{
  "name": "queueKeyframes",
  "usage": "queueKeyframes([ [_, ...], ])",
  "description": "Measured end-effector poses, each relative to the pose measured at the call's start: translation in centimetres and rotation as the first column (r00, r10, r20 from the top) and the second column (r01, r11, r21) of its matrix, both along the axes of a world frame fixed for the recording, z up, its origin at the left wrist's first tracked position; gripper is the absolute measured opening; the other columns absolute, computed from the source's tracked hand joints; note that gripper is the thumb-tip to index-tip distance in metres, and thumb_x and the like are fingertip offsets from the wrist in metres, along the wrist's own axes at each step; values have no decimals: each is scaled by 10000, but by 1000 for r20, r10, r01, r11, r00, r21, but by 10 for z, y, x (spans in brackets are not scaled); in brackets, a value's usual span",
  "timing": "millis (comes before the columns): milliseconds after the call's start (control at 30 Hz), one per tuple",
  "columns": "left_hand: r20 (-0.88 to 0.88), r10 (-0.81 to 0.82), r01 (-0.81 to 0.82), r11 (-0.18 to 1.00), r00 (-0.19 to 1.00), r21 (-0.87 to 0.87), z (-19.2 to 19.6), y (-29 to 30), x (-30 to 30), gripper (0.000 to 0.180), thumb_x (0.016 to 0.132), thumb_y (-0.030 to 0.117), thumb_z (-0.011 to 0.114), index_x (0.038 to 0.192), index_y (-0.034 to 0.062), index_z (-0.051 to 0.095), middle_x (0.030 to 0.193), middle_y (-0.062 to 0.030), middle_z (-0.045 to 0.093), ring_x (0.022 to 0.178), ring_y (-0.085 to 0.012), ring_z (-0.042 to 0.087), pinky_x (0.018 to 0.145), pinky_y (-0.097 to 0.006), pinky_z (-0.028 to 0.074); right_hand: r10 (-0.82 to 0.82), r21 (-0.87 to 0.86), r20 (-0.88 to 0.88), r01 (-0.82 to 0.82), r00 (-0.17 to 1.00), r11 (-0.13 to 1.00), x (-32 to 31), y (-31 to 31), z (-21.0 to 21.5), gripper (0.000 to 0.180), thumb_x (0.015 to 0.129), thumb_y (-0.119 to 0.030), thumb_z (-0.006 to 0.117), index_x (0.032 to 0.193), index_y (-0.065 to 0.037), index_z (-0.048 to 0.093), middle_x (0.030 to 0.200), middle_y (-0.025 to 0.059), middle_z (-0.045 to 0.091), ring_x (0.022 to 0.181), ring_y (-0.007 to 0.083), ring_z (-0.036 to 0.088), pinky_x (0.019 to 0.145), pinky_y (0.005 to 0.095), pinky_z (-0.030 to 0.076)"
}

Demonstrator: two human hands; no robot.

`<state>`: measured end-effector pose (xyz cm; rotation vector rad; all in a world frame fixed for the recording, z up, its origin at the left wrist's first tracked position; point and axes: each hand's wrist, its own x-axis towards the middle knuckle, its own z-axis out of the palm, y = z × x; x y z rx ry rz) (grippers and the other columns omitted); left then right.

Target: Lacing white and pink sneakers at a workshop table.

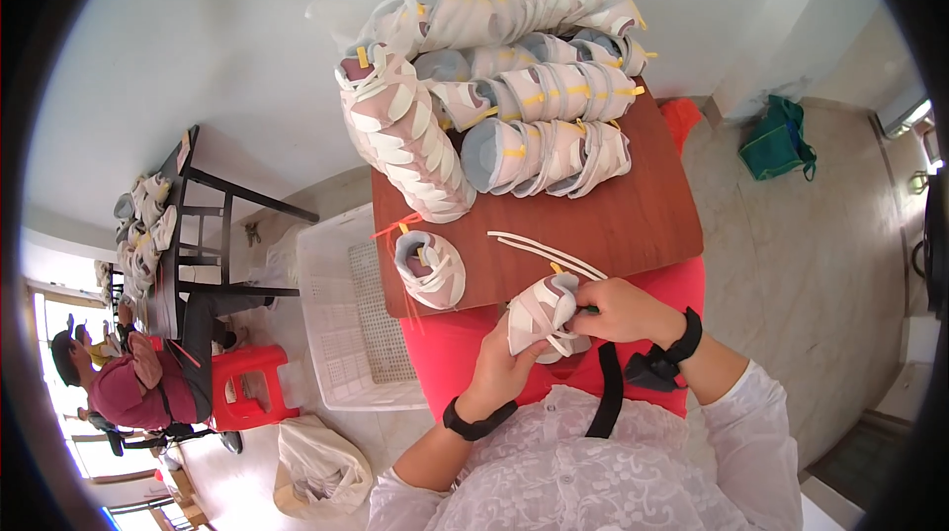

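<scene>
My left hand (pixel 497 365) is closed around a small pink and white shoe upper (pixel 534 318), held above my lap near the table's front edge. Against the opening of that upper, my right hand (pixel 630 313) has its fingers pinched together. A dark bit shows at those fingertips, too small to name. A white shoelace (pixel 544 248) runs doubled across the table toward my right hand. Left of it stands another shoe upper (pixel 435 272), with a yellow pull tab and red string by it.
On the brown table (pixel 633 224), several nested rows of shoe uppers (pixel 554 91) fill the far part. A white plastic crate (pixel 331 333) stands at its left. Further left, a person (pixel 138 383) sits near a red stool (pixel 247 383). A green bag (pixel 776 140) lies at the right.
</scene>
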<state>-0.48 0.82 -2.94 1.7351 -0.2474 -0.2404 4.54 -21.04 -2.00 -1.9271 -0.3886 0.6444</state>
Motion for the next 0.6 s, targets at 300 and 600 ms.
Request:
queueKeyframes([
  [300,-116,33,-26,998,993,60,6,-13,-1,386,740,90,767,1085,6,616,919,-124,676,811,-195,660,709,-318,515,-133,38,132,129,982,991,-9,13,-19,304,740,-274,658,915,-29,701,933,190,645,894,347,612,803,400,477],
  [600,-238,74,-62,996,968,57,-1,-16,-5,283,760,108,732,1008,4,646,780,-74,667,704,-117,624,635,-288,506,-358,81,81,351,930,933,-21,26,-27,213,722,-160,672,859,3,677,1066,166,557,967,304,568,831,367,461],
])
